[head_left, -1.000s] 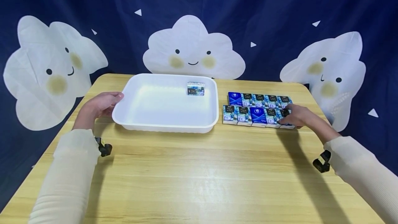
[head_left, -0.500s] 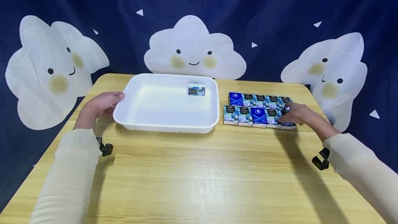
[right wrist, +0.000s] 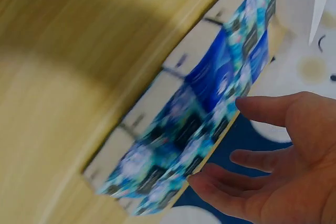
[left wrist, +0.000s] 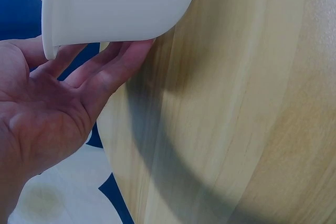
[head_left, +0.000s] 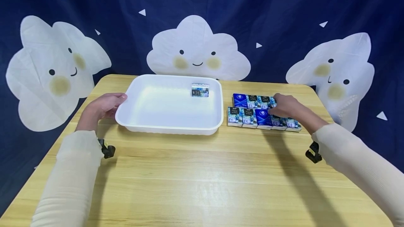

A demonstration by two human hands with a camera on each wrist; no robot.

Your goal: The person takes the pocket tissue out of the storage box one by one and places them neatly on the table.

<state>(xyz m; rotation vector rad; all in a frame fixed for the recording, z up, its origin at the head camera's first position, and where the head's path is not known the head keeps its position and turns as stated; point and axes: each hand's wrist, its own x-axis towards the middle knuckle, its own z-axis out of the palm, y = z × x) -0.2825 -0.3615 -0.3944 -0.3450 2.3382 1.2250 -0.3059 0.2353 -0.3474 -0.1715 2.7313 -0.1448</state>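
Note:
My left hand [head_left: 107, 106] holds the white plastic tray [head_left: 167, 129] at its left end. In the left wrist view the fingers [left wrist: 113, 69] lie against the outside of the tray wall; the thumb is over the rim. One small pocket tissue pack [head_left: 200, 90] leans at the tray's far right wall. My right hand [head_left: 287, 107] hovers over the right part of two rows of tissue packs [head_left: 249, 117], its thumb and fingers apart. In the right wrist view nothing lies between those fingertips [right wrist: 247, 106]. Several packs are partly hidden by the hand in the head view.
The packs, mostly floral with a few plain blue ones such as the blue pack [head_left: 263, 117], stand just right of the tray. Bare wooden table [head_left: 195, 178] stretches in front. A dark blue curtain [head_left: 271, 2] with white clouds hangs behind.
My right hand has moved left along the packs, from the right end toward the middle, uncovering the front row's rightmost pack. The left hand and tray stay in place.

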